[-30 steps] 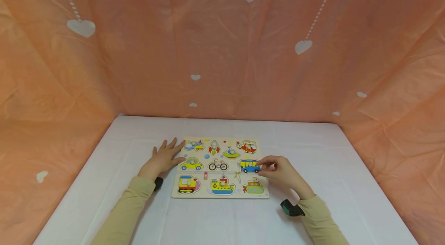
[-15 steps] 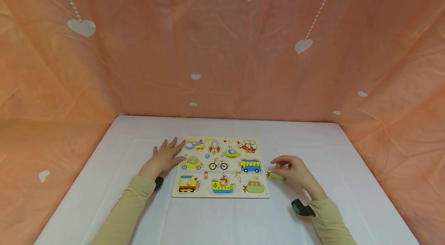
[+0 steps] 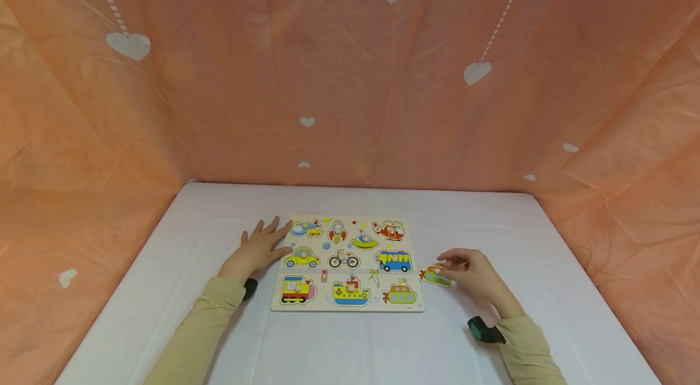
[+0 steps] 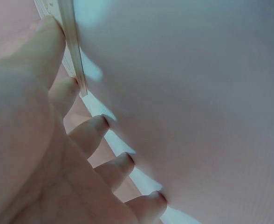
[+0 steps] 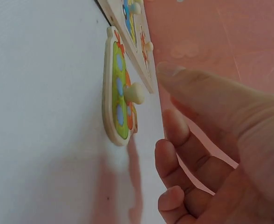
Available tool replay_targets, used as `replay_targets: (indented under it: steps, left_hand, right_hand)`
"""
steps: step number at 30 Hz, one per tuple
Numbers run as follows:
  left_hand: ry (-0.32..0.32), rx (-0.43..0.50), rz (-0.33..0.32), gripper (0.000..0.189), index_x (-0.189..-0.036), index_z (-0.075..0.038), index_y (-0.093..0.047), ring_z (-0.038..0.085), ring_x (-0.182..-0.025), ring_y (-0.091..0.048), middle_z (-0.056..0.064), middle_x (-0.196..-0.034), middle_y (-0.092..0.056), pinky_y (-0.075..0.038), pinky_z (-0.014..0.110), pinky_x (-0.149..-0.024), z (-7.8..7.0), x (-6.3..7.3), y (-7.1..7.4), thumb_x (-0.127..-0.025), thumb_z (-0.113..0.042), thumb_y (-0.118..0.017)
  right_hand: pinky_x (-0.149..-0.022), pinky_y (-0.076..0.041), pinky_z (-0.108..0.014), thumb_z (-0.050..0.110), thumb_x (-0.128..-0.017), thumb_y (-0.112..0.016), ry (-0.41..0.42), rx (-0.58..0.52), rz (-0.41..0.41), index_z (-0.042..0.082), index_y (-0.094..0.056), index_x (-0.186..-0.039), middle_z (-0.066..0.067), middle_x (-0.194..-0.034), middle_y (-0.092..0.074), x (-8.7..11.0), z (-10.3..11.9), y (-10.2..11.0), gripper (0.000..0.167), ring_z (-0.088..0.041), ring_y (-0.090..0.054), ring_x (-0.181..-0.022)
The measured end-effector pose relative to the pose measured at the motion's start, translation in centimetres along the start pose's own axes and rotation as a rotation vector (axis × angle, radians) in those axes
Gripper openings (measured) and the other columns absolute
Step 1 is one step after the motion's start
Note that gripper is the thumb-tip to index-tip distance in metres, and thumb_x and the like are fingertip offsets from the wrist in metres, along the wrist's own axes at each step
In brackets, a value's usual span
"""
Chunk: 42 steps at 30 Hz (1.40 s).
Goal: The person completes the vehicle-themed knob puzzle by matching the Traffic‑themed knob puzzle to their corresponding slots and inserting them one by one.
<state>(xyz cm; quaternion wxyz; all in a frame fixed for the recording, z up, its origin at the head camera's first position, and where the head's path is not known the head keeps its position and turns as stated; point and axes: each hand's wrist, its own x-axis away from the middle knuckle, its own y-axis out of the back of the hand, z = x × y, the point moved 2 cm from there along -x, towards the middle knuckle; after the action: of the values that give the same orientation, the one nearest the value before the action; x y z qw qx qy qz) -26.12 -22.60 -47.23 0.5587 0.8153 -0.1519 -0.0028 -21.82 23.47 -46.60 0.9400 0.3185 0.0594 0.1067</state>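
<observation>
A wooden peg puzzle board (image 3: 328, 307) with vehicle pictures lies on the white table. My left hand (image 3: 256, 254) rests at its left side, fingers spread, thumb and index finger touching the edge. In the left wrist view the thumb (image 4: 46, 46) lies against the board's edge (image 4: 71, 42). A green and orange submarine piece (image 3: 435, 275) lies flat just right of the board. My right hand (image 3: 467, 272) hovers close over it, fingers loosely bent. The right wrist view shows the piece's round knob (image 5: 134, 93) apart from the thumb and fingers.
On the board sit knobbed pieces such as a bus (image 3: 395, 261), a helicopter (image 3: 389, 231) and a train (image 3: 295, 289). A submarine picture without a knob (image 3: 400, 294) shows at its lower right corner. An orange curtain (image 3: 350, 99) with white hearts surrounds the table (image 3: 350, 348).
My right hand has drawn away to the right from the board's edge, and the submarine piece now shows on the table beside it. The left hand has stayed in place.
</observation>
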Motion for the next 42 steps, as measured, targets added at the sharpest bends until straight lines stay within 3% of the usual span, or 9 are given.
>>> replay_targets:
  steps: [7, 20, 42]
  left_hand:
    - [0.003, 0.000, -0.003, 0.070, -0.151, -0.014, -0.030, 0.054, -0.137, -0.006, 0.023, -0.155, -0.017, -0.004, 0.073, -0.102, -0.1, 0.0, 0.0, -0.093, -0.041, -0.060]
    - [0.014, -0.006, 0.000, 0.071, -0.151, -0.015, -0.029, 0.053, -0.138, -0.005, 0.022, -0.155, -0.016, -0.003, 0.072, -0.103, -0.2, 0.0, 0.0, -0.093, -0.041, -0.060]
    - [0.015, 0.004, 0.005, 0.070, -0.151, -0.015, -0.030, 0.053, -0.138, -0.006, 0.022, -0.155, -0.016, -0.004, 0.072, -0.103, -0.3, 0.1, 0.2, -0.093, -0.041, -0.060]
  right_hand:
    - [-0.059, -0.045, -0.022, 0.010, -0.077, -0.081, 0.001, -0.046, 0.029, 0.002, -0.070, -0.101, -0.005, -0.082, -0.064, 0.0, -0.6, -0.2, 0.028, -0.015, -0.054, -0.072]
    - [-0.057, -0.045, -0.022, 0.009, -0.076, -0.081, -0.016, -0.001, 0.053, 0.004, -0.070, -0.090, -0.003, -0.076, -0.060, -0.4, -1.3, -0.7, 0.018, -0.014, -0.052, -0.067]
    - [-0.059, -0.045, -0.022, 0.006, -0.077, -0.079, -0.039, 0.059, 0.024, 0.005, -0.070, -0.085, 0.000, -0.073, -0.059, -0.7, -1.0, -1.0, 0.011, -0.016, -0.052, -0.070]
